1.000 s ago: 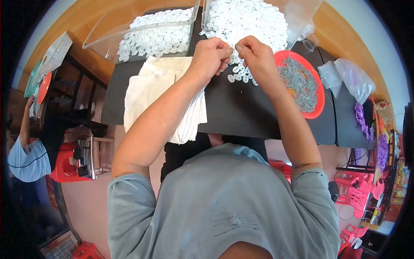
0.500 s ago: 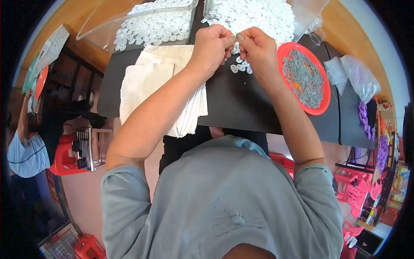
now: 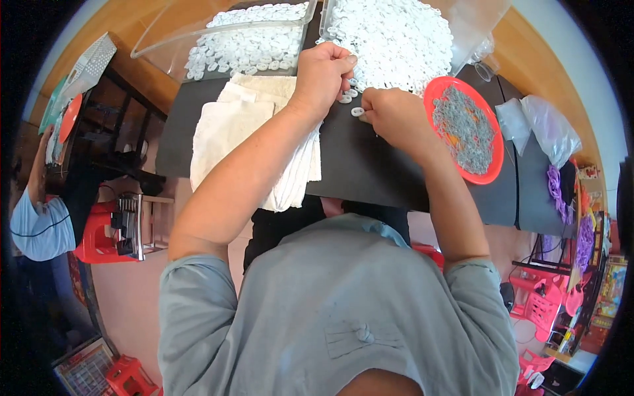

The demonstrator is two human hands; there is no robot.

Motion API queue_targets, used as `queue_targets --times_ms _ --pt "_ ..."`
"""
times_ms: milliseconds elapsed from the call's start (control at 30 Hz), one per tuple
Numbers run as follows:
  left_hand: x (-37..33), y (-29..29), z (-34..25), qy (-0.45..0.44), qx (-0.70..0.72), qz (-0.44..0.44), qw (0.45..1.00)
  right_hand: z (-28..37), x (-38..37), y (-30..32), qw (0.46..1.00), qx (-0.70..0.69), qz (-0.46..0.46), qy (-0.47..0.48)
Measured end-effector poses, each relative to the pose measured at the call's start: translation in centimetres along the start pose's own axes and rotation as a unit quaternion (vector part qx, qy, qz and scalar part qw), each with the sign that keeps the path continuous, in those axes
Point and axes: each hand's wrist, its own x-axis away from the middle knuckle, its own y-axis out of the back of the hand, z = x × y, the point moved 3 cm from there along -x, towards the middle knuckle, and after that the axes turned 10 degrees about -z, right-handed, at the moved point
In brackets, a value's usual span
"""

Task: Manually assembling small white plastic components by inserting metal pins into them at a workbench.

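My left hand (image 3: 323,76) is raised over the far side of the dark table (image 3: 337,155), thumb and fingers pinched. Whatever sits between those fingertips is too small to make out. Lower and to the right, my right hand (image 3: 399,117) is closed, back upward, with its fingertips on a small white oval piece with two holes (image 3: 358,112). A few similar white pieces (image 3: 345,98) lie just under my left hand. Beyond both hands, a clear bin (image 3: 323,18) holds a large heap of white pieces (image 3: 389,43).
Another clear bin (image 3: 221,28) of white pieces stands far left. Folded cream cloths (image 3: 231,132) lie by my left forearm. A red plate (image 3: 432,99) of tangled grey bits (image 3: 465,132) sits right, beside plastic bags (image 3: 551,125). Another person's arm (image 3: 39,165) shows far left.
My right hand has come away from my left fingertips, down toward me, and now pinches a white oval piece at the table. My left hand stays raised and pinched. The view shifted slightly.
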Motion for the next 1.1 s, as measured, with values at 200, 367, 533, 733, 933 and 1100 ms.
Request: queue_targets --times_ms 200,367,533,733,933,1100 --pt "0.3 -0.1 0.1 0.019 0.013 0.003 1.000 0.2 0.0 0.2 0.999 -0.041 -0.018 0.002" --pt "0.2 -0.1 0.0 0.015 0.020 0.006 1.000 0.7 -0.2 -0.5 0.998 -0.025 -0.033 0.055" --pt "0.2 -0.2 -0.1 0.010 0.017 0.009 1.000 1.3 -0.3 -0.4 0.997 0.010 -0.040 0.072" --pt "0.4 0.1 -0.3 0.023 0.071 0.025 0.997 2.2 0.2 -0.7 0.994 0.013 -0.048 0.093" --pt "0.6 -0.1 -0.5 0.022 0.076 0.020 0.997 -1.8 -0.5 1.3 0.964 -0.235 -0.111 -0.055" --pt "1.6 -0.9 -1.1 0.008 0.050 0.033 0.998 -4.2 -0.7 2.3 0.792 -0.564 -0.101 -0.212"
